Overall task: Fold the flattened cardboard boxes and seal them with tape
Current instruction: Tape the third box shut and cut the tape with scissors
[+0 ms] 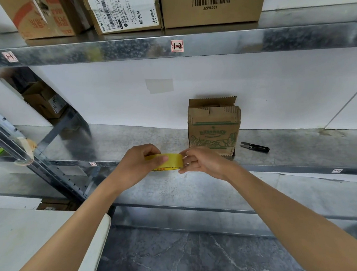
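Note:
A yellow tape roll is held over the front part of the metal shelf. My left hand grips the roll from the left, thumb across its outer face. My right hand touches the roll's right side, fingertips pinching at the tape's edge. A small cardboard box with green print stands upright behind my right hand, leaning by the white wall, its top flaps open.
Black thread snips lie on the shelf to the right of the box. Larger cartons fill the upper shelf. A white table edge is at lower left; a shelf upright stands left.

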